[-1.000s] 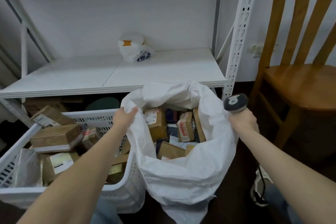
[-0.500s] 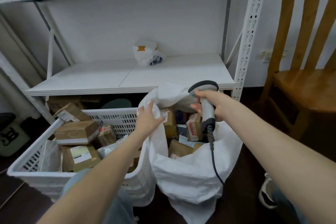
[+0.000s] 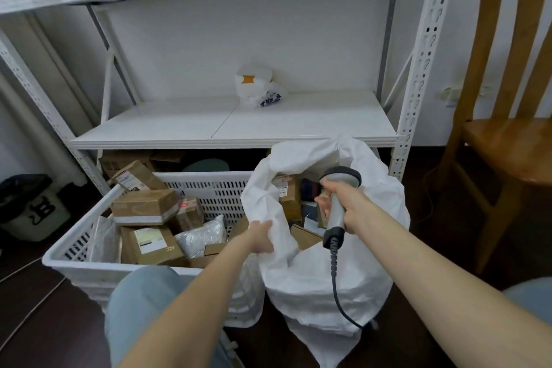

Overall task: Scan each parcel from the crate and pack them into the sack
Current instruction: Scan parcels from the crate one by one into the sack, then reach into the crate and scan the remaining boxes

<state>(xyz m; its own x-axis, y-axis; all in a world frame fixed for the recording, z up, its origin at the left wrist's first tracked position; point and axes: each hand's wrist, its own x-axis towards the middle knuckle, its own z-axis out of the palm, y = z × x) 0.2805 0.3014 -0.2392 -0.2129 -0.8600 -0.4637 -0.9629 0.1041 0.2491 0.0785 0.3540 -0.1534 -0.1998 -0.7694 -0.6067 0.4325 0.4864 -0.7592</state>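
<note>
Parcels (image 3: 143, 207) yet to be scanned, mostly brown cartons with labels, lie heaped in the white slotted crate (image 3: 89, 260), directly left of the left hand (image 3: 261, 236). Other cartons show inside the white sack (image 3: 313, 287), which stands against the crate's right wall, between the two hands; these are presumably the ones already processed. The left hand grips the sack's near rim, fingers closed into the fabric, apparently to hold the mouth open and stop the soft cloth from folding over the load. The right hand (image 3: 351, 206) is clamped round the handle of the grey scanner (image 3: 337, 218), held upright above the sack's mouth with its head pointing away from the person; its cable (image 3: 336, 287) hangs down across the sack's front. Neither hand holds a parcel, so the likely next step is a reach left into the crate. Beyond both hands stands a white shelf (image 3: 233, 140) carrying a small white bag (image 3: 257, 86); a wooden chair (image 3: 513, 134) stands to the right of the right hand.
</note>
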